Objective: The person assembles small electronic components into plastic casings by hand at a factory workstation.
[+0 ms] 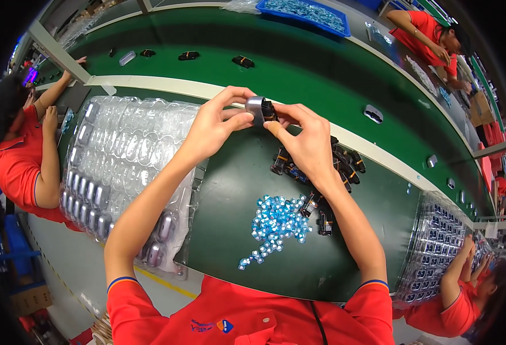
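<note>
Over the far edge of the dark green work table (224, 230), both hands meet at one small piece. My left hand (215, 123) is closed on a shiny grey rounded casing (254, 108), gripped between thumb and fingers. Against its right side, my right hand (307, 138) pinches a black part (268, 110) with an orange band. Whether that part sits inside the casing or only touches it, I cannot tell. Beneath my right forearm lie several similar black parts (352, 165). A heap of small blue-and-white pieces (279, 218) spreads on the table between my arms.
A clear plastic tray (138, 129) partly filled with grey casings stands at the left; another filled tray (435, 247) is at the right. Beyond a pale rail runs a green conveyor belt (207, 34) carrying black parts and casings. Co-workers in red sit left, right and across.
</note>
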`<state>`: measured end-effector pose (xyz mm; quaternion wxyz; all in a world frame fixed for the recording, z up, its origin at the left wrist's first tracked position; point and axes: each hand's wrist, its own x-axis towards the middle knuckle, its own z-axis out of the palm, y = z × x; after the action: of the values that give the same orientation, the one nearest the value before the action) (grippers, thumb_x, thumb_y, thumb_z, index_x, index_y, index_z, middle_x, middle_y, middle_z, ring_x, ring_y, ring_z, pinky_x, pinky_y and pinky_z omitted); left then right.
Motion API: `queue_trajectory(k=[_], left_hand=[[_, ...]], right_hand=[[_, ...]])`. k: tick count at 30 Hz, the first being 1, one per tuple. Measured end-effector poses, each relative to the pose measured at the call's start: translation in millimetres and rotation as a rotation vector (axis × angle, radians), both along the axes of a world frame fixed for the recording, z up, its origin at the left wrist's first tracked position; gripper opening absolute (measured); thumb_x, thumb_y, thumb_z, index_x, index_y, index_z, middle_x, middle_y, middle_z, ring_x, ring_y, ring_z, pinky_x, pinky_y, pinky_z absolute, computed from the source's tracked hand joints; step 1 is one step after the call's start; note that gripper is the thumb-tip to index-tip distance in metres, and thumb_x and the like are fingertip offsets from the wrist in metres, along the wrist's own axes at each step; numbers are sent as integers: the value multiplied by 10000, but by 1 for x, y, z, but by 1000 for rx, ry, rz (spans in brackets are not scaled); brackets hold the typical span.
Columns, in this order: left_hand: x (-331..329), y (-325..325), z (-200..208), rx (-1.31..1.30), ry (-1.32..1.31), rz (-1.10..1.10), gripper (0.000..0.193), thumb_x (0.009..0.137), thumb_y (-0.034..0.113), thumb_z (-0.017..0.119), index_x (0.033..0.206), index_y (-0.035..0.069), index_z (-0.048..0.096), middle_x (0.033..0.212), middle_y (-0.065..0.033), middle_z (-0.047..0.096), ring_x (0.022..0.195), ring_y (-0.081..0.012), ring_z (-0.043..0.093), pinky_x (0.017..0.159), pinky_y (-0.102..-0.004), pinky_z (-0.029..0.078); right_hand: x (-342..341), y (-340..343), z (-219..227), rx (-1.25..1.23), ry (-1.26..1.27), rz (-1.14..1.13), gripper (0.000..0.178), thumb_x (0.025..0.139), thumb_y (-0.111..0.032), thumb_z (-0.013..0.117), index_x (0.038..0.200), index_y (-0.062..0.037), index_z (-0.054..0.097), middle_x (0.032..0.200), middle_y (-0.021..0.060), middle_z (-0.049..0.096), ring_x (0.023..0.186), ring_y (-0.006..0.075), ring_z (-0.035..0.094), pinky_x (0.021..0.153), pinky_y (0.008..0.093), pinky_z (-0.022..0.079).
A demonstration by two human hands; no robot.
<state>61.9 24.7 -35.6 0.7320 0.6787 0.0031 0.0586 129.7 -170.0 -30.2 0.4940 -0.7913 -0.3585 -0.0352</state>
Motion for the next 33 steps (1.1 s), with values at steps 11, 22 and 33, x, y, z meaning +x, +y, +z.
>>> queue_trajectory(k=[11, 22, 33], left_hand=[[-1, 10, 0, 154, -98, -99, 407, 897, 70, 671, 1282, 15, 553, 1230, -97, 519, 1184, -202, 541, 971, -355, 479], [-9, 43, 33, 647, -263, -83, 305, 900, 127, 668, 1204, 96, 651, 1160, -64, 571, 1105, -184, 561, 926, -339, 499], [-173, 368, -24, 1669, 208, 729, 354, 866, 156, 675, 1188, 37, 591, 940, -206, 693, 888, -396, 671, 795, -450, 522]], right_hand=[[10, 3, -10, 481, 889, 554, 426, 954, -214, 649, 1289, 29, 548, 1084, 91, 612, 985, 171, 586, 881, 293, 485], [11, -2, -15, 365, 894, 585, 471, 957, -267, 636, 1294, 53, 561, 1072, 83, 618, 956, 169, 568, 917, 300, 444], [165, -59, -59, -389, -168, -257, 364, 883, -147, 670, 1231, -43, 654, 1103, 184, 694, 992, 332, 672, 898, 361, 502]])
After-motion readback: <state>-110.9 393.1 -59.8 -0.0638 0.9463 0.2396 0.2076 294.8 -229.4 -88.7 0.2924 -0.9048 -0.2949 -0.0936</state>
